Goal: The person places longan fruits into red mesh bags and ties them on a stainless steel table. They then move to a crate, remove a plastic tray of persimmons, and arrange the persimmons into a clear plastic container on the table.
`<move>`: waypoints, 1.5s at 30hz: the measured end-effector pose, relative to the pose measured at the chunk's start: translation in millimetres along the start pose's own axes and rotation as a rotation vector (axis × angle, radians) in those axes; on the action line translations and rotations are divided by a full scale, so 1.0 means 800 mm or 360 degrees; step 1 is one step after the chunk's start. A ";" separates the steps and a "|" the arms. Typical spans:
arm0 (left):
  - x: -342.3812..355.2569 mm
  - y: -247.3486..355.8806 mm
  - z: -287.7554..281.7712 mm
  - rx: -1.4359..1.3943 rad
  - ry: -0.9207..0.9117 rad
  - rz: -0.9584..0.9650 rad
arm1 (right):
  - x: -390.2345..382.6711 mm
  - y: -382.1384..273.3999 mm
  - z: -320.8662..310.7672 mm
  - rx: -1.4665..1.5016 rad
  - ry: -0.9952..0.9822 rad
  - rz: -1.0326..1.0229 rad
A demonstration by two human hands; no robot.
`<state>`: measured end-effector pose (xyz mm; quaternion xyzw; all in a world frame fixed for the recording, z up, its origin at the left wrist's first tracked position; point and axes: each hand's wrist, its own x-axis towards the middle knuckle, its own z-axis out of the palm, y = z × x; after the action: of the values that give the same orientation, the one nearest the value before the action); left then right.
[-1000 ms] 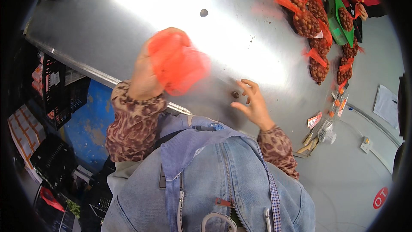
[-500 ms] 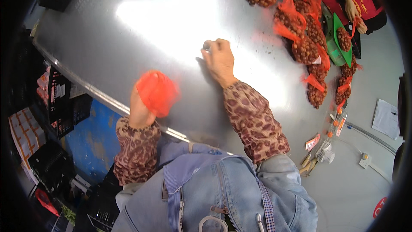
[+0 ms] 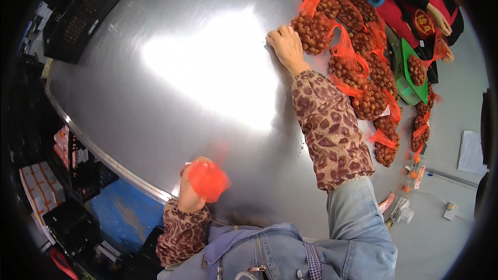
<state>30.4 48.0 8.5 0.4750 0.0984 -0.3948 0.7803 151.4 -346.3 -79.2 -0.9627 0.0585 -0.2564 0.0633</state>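
Fingers on right hand [image 3: 290, 51] curled down at steel tabletop [image 3: 124, 103], can't tell if gripping anything; fingers on left hand [image 3: 190, 195] closed. Pile of filled red net bags [image 3: 381, 70] runs along right side of right fingers. Black plastic crate [image 3: 85, 18] far left of them. Green tray [image 3: 419, 93] beyond pile from right fingers. Nearest bag of round brown nuts [image 3: 312, 32] just beside right fingers. Bunched red mesh [image 3: 208, 180] gripped in left fingers, well apart from right ones.
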 end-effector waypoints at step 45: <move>-0.177 -0.222 0.329 0.1598 -0.0763 0.0637 | -0.479 -0.171 -0.462 0.4002 0.0769 0.2296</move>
<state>-248.5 -135.2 105.0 0.6929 -0.3712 -0.3345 0.5198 -352.8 -189.9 73.1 0.0269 0.2681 -0.2023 0.9415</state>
